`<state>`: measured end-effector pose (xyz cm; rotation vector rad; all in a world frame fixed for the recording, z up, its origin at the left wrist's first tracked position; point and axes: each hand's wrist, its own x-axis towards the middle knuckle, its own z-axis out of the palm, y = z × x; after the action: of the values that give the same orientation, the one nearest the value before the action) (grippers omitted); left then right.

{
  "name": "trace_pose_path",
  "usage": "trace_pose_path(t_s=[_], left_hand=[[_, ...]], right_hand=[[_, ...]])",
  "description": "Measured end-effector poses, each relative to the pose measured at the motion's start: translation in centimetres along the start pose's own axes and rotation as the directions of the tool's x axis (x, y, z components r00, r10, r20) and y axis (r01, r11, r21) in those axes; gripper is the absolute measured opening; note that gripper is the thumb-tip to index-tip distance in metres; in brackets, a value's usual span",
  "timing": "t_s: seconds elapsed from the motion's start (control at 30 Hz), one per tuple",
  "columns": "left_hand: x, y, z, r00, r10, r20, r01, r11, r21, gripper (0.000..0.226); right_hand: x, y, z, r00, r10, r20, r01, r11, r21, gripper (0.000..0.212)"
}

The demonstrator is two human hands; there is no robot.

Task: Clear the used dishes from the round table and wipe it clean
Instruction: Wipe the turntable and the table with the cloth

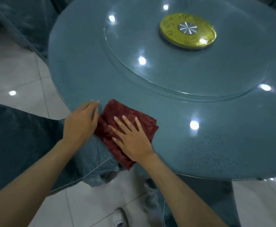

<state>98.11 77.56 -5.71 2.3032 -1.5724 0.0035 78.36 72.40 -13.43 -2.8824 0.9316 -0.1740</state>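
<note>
At the round table's (pixel 199 136) edge, flat right hand (pixel 132 138) presses red cloth (pixel 117 110); left hand (pixel 81 122) lies loose alongside.

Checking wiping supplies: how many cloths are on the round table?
1: a folded red cloth at the near edge of the table, under the right hand. Far rim unseen.

Right hand (pixel 132 140) flat on the red cloth (pixel 125 128) at the table (pixel 199 145) edge, left hand (pixel 80 123) just beside it.
</note>
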Motion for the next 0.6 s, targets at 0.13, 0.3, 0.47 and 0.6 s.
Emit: trace_pose_path(t_s=[0.13,0.3,0.47,0.6], left_hand=[[2.4,-2.6,1.1,0.980,-0.016,0.199,0.000,0.997,0.076,0.045],[2.9,-5.8,2.4,0.918,-0.066,0.391,0.011,0.990,0.140,0.052],[2.4,-5.3,3.2,0.921,-0.101,0.375,0.065,0.992,0.106,0.054],[2.1,-5.4,3.4,0.931,-0.083,0.355,0.036,0.990,0.137,0.054]], right_hand=[[-2.8,2.3,-0.6,0.999,0.041,-0.007,-0.041,0.998,-0.045,0.051],[-10.4,12.0,-1.7,0.867,0.495,-0.065,-0.498,0.864,-0.066,0.053],[-22.2,20.3,-3.5,0.540,0.840,0.057,-0.828,0.543,-0.141,0.068],[-22.3,18.8,-3.7,0.417,0.909,-0.002,-0.905,0.415,-0.097,0.074]])
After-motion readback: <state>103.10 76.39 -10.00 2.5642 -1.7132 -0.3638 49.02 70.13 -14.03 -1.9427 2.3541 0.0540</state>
